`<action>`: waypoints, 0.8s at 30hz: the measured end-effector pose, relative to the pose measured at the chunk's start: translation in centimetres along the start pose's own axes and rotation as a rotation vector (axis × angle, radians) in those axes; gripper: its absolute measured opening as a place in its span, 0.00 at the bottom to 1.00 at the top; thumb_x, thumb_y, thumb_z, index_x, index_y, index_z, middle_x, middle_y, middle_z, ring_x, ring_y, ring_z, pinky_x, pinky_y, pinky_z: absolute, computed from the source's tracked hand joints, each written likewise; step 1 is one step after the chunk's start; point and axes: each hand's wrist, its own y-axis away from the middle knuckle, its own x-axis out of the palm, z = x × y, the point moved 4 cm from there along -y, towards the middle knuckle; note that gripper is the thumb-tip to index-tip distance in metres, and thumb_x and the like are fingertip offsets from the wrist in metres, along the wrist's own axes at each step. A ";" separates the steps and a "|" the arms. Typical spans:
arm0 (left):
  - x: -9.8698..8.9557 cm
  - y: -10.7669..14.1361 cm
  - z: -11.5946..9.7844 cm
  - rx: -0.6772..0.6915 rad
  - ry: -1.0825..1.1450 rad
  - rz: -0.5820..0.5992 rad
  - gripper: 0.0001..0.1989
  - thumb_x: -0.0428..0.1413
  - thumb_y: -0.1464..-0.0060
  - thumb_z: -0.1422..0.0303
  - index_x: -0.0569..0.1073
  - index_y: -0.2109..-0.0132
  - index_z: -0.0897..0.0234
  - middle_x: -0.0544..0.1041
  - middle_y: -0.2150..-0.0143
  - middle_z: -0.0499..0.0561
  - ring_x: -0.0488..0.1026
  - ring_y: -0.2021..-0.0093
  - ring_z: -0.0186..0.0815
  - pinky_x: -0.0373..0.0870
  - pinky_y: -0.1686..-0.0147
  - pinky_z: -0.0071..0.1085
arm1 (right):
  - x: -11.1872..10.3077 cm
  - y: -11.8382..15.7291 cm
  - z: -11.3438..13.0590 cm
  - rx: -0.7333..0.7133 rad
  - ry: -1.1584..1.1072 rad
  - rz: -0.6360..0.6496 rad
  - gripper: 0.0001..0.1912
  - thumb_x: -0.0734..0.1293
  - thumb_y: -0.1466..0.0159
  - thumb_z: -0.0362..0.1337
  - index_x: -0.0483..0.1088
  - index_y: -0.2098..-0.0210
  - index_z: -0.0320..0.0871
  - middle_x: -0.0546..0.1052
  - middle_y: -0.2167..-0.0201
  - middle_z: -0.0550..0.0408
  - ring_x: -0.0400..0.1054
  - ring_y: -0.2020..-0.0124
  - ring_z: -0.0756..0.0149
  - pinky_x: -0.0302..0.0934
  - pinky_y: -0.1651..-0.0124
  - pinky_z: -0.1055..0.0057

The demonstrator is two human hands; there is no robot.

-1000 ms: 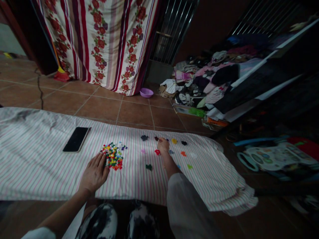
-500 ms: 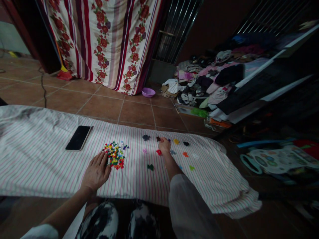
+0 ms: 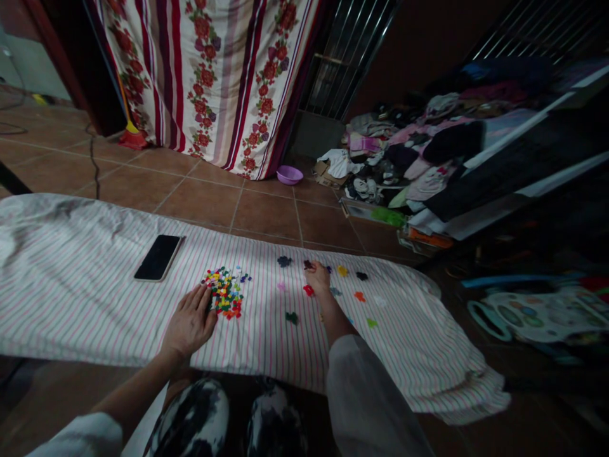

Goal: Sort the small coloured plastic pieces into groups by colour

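My left hand (image 3: pixel 190 322) lies flat on the striped cloth (image 3: pixel 114 324), its fingertips touching the left edge of a heap of small multicoloured pieces (image 3: pixel 226 295). Farther right, my right hand (image 3: pixel 318 276) has its fingers closed at a small dark brown pile (image 3: pixel 307 264); whether a piece is between the fingertips is too small to tell. Small single-colour piles surround it: dark grey (image 3: pixel 284 261), red (image 3: pixel 309 290), yellow (image 3: pixel 342 270), black (image 3: pixel 362 276), orange (image 3: pixel 360 296), dark green (image 3: pixel 292 318), light green (image 3: pixel 372 323) and others. My right hand and forearm partly cover some.
A phone (image 3: pixel 158 258) lies on the cloth left of the heap. Beyond the cloth are a tiled floor, a purple basin (image 3: pixel 290 174), a floral curtain (image 3: pixel 204 82), a red broom (image 3: pixel 133 136) and piled clothes (image 3: pixel 419 146). My knees are below the near edge.
The whole view has shifted slightly, moving the cloth and things a little to the right in the picture. Both hands keep nearly the same places on the cloth.
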 end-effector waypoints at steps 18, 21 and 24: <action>-0.1 0.0 -0.1 0.007 0.010 -0.015 0.27 0.47 0.39 0.61 0.64 0.38 0.72 0.71 0.40 0.66 0.65 0.37 0.50 0.67 0.41 0.48 | 0.5 -1.0 0.9 -0.142 0.326 0.087 0.17 0.66 0.37 0.35 0.74 0.49 0.44 0.75 0.56 0.44 0.70 0.54 0.59 0.61 0.53 0.70; 0.0 0.0 0.0 -0.020 0.031 -0.005 0.27 0.46 0.39 0.61 0.63 0.37 0.71 0.70 0.39 0.65 0.65 0.36 0.50 0.66 0.41 0.50 | 0.4 -0.8 0.9 -0.153 0.332 0.084 0.17 0.66 0.36 0.35 0.74 0.49 0.43 0.75 0.57 0.45 0.69 0.53 0.59 0.61 0.52 0.71; -0.1 0.0 -0.1 -0.024 0.034 -0.005 0.28 0.46 0.39 0.61 0.63 0.37 0.71 0.70 0.39 0.66 0.64 0.36 0.50 0.66 0.41 0.50 | 0.3 -0.8 0.8 -0.155 0.328 0.080 0.18 0.66 0.37 0.36 0.73 0.48 0.42 0.76 0.57 0.45 0.70 0.54 0.60 0.61 0.53 0.71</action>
